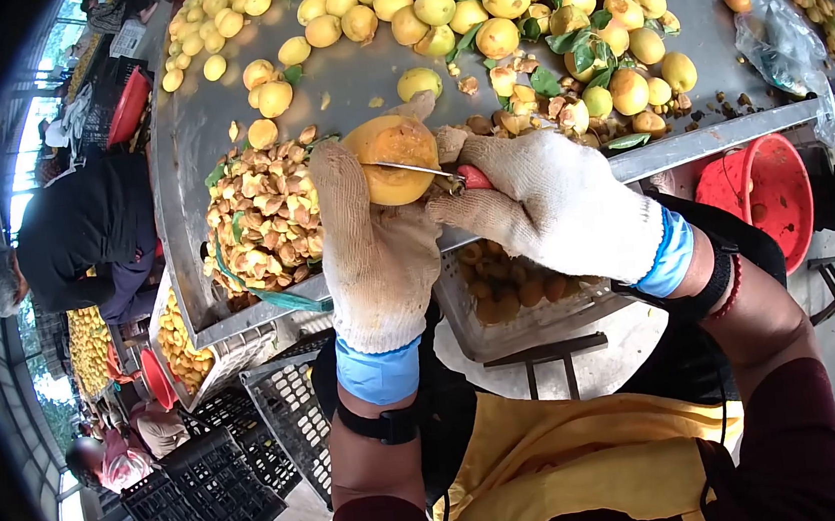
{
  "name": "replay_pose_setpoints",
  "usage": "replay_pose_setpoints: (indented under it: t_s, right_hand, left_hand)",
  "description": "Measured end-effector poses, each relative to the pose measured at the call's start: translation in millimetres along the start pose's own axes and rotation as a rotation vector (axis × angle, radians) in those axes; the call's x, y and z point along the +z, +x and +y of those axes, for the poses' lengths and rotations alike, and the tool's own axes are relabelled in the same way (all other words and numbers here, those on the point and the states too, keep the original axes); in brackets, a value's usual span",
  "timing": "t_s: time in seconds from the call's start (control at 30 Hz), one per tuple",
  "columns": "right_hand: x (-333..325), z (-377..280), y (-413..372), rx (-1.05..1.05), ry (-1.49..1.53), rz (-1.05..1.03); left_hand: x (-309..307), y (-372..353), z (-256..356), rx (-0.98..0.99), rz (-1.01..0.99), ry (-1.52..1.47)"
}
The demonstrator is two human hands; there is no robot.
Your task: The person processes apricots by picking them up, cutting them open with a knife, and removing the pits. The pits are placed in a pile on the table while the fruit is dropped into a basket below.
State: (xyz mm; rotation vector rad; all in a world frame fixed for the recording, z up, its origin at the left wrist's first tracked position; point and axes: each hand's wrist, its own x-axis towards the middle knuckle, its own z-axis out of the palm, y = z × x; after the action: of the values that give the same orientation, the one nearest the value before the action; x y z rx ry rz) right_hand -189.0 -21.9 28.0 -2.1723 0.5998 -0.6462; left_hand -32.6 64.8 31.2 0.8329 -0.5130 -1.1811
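My left hand (370, 235), in a soiled white knit glove with a blue cuff, is closed around a yellow, apricot-like fruit (392, 147). The fruit's upper face looks bare and peeled-looking. In my right hand (557, 197), gloved the same way, is a small knife (473, 177) with a red handle. Its thin blade lies across the fruit, pointing left, and my right fingertips are close to the fruit's right side. Left of my left hand, a heap of cut fruit scraps (262, 210) sits on the metal table (341, 87).
Whole yellow fruits (503, 1) with leaves cover the table's far side. A plastic bag (784, 49) lies at right. Below the edge stand a crate of fruit (516, 286) and a red basin (763, 197). Black crates (209, 492) are lower left; a person (83, 232) leans beside the table.
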Motion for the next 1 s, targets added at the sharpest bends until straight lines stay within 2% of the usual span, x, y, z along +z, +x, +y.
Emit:
replay_pose_setpoints:
  t_s: [0.07, 0.13, 0.2, 0.27, 0.3, 0.37, 0.4, 0.43, 0.47, 0.5, 0.53, 0.57, 0.6, 0.67, 0.73, 0.8, 0.87, 0.93, 1.0]
  right_hand:
    - [-2.2, -4.4, -0.3, 0.027, 0.065, -0.014]
    - [-7.3, -8.5, 0.5, 0.22, 0.312, -0.172]
    - [-9.7, -5.5, -0.7, 0.159, 0.276, -0.108]
    - [-21.9, -9.5, 1.9, 0.267, 0.424, -0.276]
    - [-26.0, -3.7, -0.9, 0.134, 0.253, -0.231]
    - [-51.1, -2.4, -1.5, 0.063, -0.011, -0.255]
    - [-64.4, 2.9, -1.4, -0.017, -0.101, -0.267]
    - [-72.5, -3.3, -3.3, 0.101, 0.102, -0.203]
    - [-78.6, -9.0, -6.6, 0.222, 0.303, -0.136]
    - [-82.3, -9.1, -9.1, 0.379, 0.604, -0.153]
    - [-79.6, -9.8, -11.3, 0.379, 0.602, -0.151]
    - [-71.2, -9.6, -13.9, 0.427, 0.681, -0.161]
    - [-58.8, -8.9, -16.2, 0.475, 0.761, -0.171]
    - [-31.7, -7.8, -17.3, 0.57, 0.92, -0.196]
    - [-15.5, -9.2, -15.1, 0.661, 1.078, -0.227]
    - [-12.2, -11.9, -11.6, 0.69, 1.053, -0.239]
    - [-7.7, -12.8, -10.8, 0.717, 1.034, -0.252]
    - [-3.0, -16.1, -11.0, 0.557, 0.762, -0.303]
    - [-4.4, -30.3, -7.0, 0.559, 0.782, -0.313]
  left_hand:
    - [1.2, 0.3, -3.8, 0.007, 0.005, -0.044]
    - [4.2, 2.1, -6.2, 0.046, -0.029, -0.055]
    - [6.8, 1.0, -6.0, 0.037, -0.017, -0.066]
    - [5.3, 2.3, -3.8, 0.028, -0.002, -0.08]
    - [0.4, 5.6, -0.2, -0.015, 0.029, -0.117]
    - [-13.5, 11.5, 5.6, -0.046, 0.062, -0.157]
    - [-23.1, 14.0, 8.1, -0.054, -0.028, -0.262]
    - [-30.4, 14.6, 9.4, -0.063, -0.119, -0.365]
    - [-34.7, 14.2, 8.3, -0.053, -0.119, -0.364]
    - [-35.5, 13.5, 6.4, -0.091, -0.207, -0.36]
    - [-34.4, 12.1, 4.2, -0.134, -0.297, -0.355]
    - [-29.3, 8.0, -1.8, -0.112, -0.131, -0.258]
    - [-19.0, 7.5, -2.8, -0.116, -0.131, -0.258]
    - [-1.9, 6.6, -1.0, -0.182, -0.035, -0.551]
    - [-1.6, 7.5, -2.9, -0.192, 0.034, -0.487]
    - [4.8, 7.2, -1.4, -0.113, 0.199, -0.345]
    - [5.3, 6.5, -2.0, -0.085, 0.231, -0.334]
    - [6.2, 4.2, -1.2, -0.061, 0.264, -0.324]
    - [8.4, 0.7, 2.2, -0.018, 0.257, -0.196]
